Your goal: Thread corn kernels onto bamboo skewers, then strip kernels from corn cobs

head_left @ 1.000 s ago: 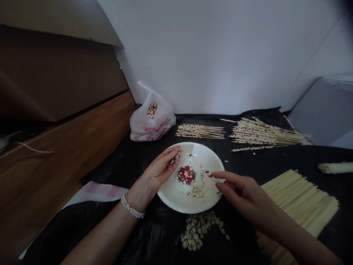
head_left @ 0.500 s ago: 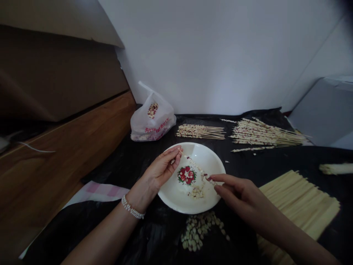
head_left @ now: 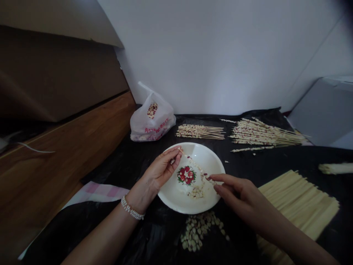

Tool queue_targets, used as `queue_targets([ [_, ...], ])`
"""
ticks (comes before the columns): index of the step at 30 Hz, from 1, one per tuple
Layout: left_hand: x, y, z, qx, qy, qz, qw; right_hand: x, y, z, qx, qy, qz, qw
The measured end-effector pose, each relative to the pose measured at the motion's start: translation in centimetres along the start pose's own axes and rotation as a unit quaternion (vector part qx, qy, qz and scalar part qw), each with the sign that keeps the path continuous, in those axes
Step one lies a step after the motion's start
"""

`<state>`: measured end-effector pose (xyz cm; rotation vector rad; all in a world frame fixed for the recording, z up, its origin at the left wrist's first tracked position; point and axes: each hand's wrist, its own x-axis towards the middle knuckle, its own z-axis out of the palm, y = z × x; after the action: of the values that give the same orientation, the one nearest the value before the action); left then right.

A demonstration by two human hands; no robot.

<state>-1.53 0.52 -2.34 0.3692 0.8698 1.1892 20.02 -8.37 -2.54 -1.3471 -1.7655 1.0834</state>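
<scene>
1. Over the white bowl [head_left: 176, 206], in the head view, a skewer [head_left: 194, 163] threaded with pale and dark-red pieces slants down from left to right.
2. At the bowl's left rim, the left hand [head_left: 161, 167] pinches the skewer's upper end between thumb and fingers, with something pale lower in its curled fingers; a beaded bracelet [head_left: 131, 207] circles the wrist.
3. At the bowl's right rim, the right hand [head_left: 238, 191] pinches the lower end between thumb and forefinger.
4. Inside the bowl lie loose pale pieces [head_left: 196, 191]; just nearer than it, a heap of larger pieces [head_left: 194, 232] rests on black sheeting [head_left: 160, 235].
5. Beyond the bowl sit a plastic bag [head_left: 153, 123], a small bundle of loaded skewers [head_left: 197, 131] and, farther right, a larger bundle [head_left: 255, 133].
6. Right of the bowl, bare sticks [head_left: 300, 202] lie stacked, partly hidden by the right forearm.
7. Left of the bowl are checked cloth [head_left: 104, 191] and a wooden board [head_left: 91, 129].
</scene>
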Motion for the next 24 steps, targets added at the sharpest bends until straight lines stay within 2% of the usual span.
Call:
queue_targets([
  [3, -0.04, 0.04, 0.06, -0.018, 0.011, -0.011, 1.0, -0.05, 0.1, 0.07, -0.003, 0.0, -0.001, 1.0],
  [15, 0.02, 0.15, -0.03, -0.021, -0.014, -0.018, 1.0, -0.11, -0.36, -0.17, -0.021, 0.01, -0.014, 1.0],
  [21, 0.35, 0.04, -0.48, 0.032, -0.012, 0.008, 0.999, -0.52, -0.26, 0.05, -0.03, 0.014, -0.011, 0.999],
  [24, 0.27, -0.14, -0.49, 0.071, -0.019, 0.042, 0.996, -0.6, -0.29, 0.02, -0.021, 0.007, -0.009, 1.0],
])
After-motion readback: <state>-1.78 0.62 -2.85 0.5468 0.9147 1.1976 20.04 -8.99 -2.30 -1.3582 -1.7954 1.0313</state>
